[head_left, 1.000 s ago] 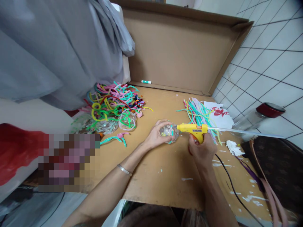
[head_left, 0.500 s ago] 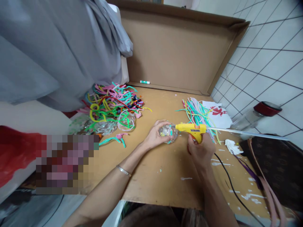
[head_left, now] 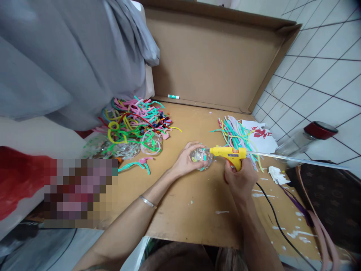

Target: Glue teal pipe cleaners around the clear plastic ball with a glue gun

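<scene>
Your left hand (head_left: 183, 162) pinches the clear plastic piece (head_left: 200, 162), already dotted with colour, your right hand (head_left: 243, 178) grips the glue gun (head_left: 225, 151) against it, and loose pipe cleaners (head_left: 235, 132) lie beyond it, unattached.

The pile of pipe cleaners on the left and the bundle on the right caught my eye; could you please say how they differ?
The pile is larger than the bundle. The pile is tangled, with bent and looped stems; the bundle's stems are mostly straight and roughly aligned. The pile shows bright green loops, while the bundle shows none. Both lie on the table and include teal and yellow.
</scene>
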A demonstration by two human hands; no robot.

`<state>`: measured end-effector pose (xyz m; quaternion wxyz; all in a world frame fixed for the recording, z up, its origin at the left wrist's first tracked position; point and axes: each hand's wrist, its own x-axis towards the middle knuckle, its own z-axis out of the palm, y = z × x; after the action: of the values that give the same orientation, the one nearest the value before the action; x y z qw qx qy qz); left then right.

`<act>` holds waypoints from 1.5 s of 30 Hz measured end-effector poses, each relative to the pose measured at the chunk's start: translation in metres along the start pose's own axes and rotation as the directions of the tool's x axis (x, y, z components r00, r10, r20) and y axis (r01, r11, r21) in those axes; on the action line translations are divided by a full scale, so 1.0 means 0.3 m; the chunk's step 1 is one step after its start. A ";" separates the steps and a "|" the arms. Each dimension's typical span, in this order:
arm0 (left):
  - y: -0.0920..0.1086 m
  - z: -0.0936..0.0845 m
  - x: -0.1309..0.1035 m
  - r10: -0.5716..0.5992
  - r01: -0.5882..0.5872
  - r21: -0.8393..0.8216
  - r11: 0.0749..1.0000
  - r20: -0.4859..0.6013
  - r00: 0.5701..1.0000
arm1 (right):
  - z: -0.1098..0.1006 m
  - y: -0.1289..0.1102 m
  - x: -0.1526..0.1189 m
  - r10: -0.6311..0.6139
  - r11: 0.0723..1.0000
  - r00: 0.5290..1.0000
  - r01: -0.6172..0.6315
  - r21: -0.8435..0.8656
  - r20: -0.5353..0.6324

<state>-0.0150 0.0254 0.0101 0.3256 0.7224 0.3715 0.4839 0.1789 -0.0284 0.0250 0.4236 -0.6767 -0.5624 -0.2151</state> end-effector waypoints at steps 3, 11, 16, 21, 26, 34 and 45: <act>0.002 -0.001 0.000 -0.001 0.001 0.004 1.000 0.003 1.000 | -0.002 0.001 0.001 0.000 1.000 1.000 0.000 -0.006 0.005; 0.005 0.000 -0.001 0.003 -0.002 -0.004 1.000 0.001 1.000 | -0.012 0.002 0.003 -0.007 1.000 1.000 0.007 0.018 0.023; 0.000 0.001 -0.002 0.005 -0.005 -0.003 1.000 0.002 1.000 | -0.017 -0.001 0.005 -0.006 1.000 1.000 0.005 0.024 0.017; -0.009 0.005 -0.002 0.004 -0.004 -0.002 1.000 -0.001 1.000 | -0.014 -0.001 0.002 -0.033 0.999 0.999 0.033 0.003 0.000; -0.012 0.007 0.000 0.008 -0.008 -0.001 1.000 -0.003 1.000 | -0.014 -0.003 0.002 -0.038 0.999 0.999 0.038 0.002 -0.005; -0.010 0.006 -0.002 0.005 -0.005 0.005 1.000 -0.008 1.000 | -0.023 -0.007 0.005 -0.027 1.000 1.000 0.027 -0.001 0.008; 0.000 0.006 0.002 -0.003 0.003 0.004 1.000 -0.010 1.000 | -0.025 -0.009 0.008 -0.033 0.999 0.999 0.033 -0.023 -0.019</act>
<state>-0.0133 0.0257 0.0099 0.3231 0.7198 0.3752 0.4864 0.1784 -0.0329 0.0319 0.4176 -0.6701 -0.5669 -0.2349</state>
